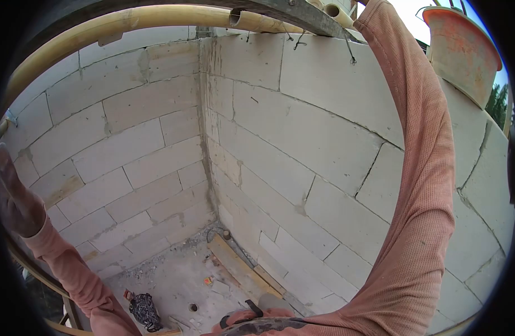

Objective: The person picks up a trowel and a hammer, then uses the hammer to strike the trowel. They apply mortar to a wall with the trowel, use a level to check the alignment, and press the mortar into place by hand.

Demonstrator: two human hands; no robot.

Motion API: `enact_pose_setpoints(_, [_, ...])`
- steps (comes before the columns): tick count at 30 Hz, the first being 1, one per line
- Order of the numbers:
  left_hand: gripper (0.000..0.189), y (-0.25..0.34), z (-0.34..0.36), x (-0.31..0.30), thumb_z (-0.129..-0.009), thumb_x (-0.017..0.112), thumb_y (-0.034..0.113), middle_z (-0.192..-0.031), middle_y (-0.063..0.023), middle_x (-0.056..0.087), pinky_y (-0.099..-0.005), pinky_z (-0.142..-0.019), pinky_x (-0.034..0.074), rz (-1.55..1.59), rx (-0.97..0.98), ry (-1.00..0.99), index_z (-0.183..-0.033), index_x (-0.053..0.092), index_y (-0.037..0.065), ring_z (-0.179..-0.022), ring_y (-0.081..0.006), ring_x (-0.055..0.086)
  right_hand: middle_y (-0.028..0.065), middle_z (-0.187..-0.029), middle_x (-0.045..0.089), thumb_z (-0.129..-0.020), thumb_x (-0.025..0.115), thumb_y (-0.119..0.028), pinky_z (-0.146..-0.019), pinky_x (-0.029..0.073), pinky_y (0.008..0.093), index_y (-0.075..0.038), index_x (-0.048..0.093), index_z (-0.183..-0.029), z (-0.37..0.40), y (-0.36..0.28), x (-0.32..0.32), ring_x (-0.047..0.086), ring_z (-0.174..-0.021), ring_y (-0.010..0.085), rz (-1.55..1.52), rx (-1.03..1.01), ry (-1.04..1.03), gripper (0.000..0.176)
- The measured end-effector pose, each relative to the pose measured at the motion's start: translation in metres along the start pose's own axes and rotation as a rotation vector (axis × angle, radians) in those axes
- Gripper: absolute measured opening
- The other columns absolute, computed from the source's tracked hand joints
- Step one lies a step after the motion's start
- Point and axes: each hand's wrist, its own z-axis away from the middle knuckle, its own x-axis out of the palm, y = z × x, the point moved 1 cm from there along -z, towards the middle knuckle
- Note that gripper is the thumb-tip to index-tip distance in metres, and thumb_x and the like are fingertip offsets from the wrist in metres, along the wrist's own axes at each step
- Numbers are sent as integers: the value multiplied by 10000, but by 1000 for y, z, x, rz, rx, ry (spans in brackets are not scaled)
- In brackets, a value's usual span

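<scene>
- One left hand (14, 193) is raised at 9 o'clock, at the very edge of the view. Its fingers (4, 165) are stretched out flat and grip nothing. The left wall is the nearest thing to it.
- Two block walls meet in one corner near the middle: the left wall (117, 145) and the right wall (324, 140).
- One crumpled black bag (144, 311) lies on the floor (173, 280) at 7 o'clock.
- At least two bamboo poles (129, 19) run along the top from 10 to 12 o'clock, under one dark beam (302, 17).
- One small orange scrap (209, 280) and one wooden plank (238, 266) lie at 6 o'clock. The plank is along the foot of the right wall.
- One right sleeve (425, 196) climbs from 5 o'clock to 1 o'clock, crossing the beam near the pole ends. The right hand is past the top edge, so I cannot tell how its fingers stand.
- One orange bucket (459, 50) sits on top of the right wall at 1 o'clock, near the sleeve but apart from it.
</scene>
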Motion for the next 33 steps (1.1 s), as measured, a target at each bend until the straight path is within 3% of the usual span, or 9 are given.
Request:
enact_pose_setpoints(5, [729,-49,-112,96,-854,726,569,-1269,-105,627,-513,-1024,436,-322,653,173,-1381,592,85,-1207,-306,572,256,-1095,729,-916,643,-268,-930,540,487,-38,725,-1179,-45,45,60,699,-1062,406,152,-127,-41,359])
enact_pose_setpoints(7, [830,-50,-124,107,-780,804,667,-1214,-78,651,-538,-987,434,-425,777,222,-1370,607,117,-1164,-305,581,256,-1083,730,-914,641,-249,-930,542,484,-37,728,-1169,-56,51,73,699,-1059,405,175,-160,-66,342])
enact_pose_setpoints(14, [773,-23,-128,77,-625,945,515,-960,-98,704,-436,-770,506,-534,554,-116,-1181,707,32,-894,-305,659,252,-1033,731,-887,638,-163,-859,550,455,-10,741,-1092,-121,110,156,708,-1011,374,255,-381,-165,276])
enact_pose_setpoints(16, [784,-7,-124,77,-582,976,462,-979,-126,703,-441,-781,510,-629,502,-164,-1157,705,3,-913,-320,656,200,-1035,752,-883,696,-130,-855,534,413,-4,727,-1112,-142,121,177,714,-970,311,379,-450,-285,264])
enact_pose_setpoints(17, [787,-5,-123,79,-576,979,455,-989,-129,705,-441,-790,511,-607,495,-138,-1159,705,3,-922,-325,656,165,-1107,731,-992,652,-210,-962,546,437,-17,731,-1139,-85,46,115,706,-1056,309,431,-317,-250,255])
enact_pose_setpoints(19, [792,-6,-122,81,-564,986,440,-1008,-134,708,-443,-809,512,-569,480,-90,-1161,705,3,-939,-335,655,161,-1188,704,-958,643,-159,-1045,481,480,-45,704,-1188,-102,53,129,642,-1178,353,491,-302,-394,264])
enact_pose_setpoints(24, [840,13,-124,75,-546,1001,356,-1103,-147,685,-470,-898,477,-687,374,-258,-1232,666,3,-1026,-352,622,140,-1198,692,-940,633,-148,-988,520,458,-62,684,-1234,-136,73,171,640,-1190,336,550,-290,-575,310])
enact_pose_setpoints(31, [834,-34,-116,63,-552,1006,288,-1144,-148,668,-456,-880,474,-519,464,-178,-1257,654,13,-1025,-339,607,159,-1332,599,-900,640,-155,-971,528,460,-191,611,-1374,-151,116,252,650,-1172,343,598,-354,-584,477])
enact_pose_setpoints(33, [833,-23,-117,66,-562,1011,281,-1133,-139,665,-453,-877,477,-529,434,-206,-1265,650,17,-1025,-329,607,173,-1297,619,-897,641,-129,-957,545,458,-173,670,-1270,-179,178,324,656,-1165,367,530,-344,-567,377])
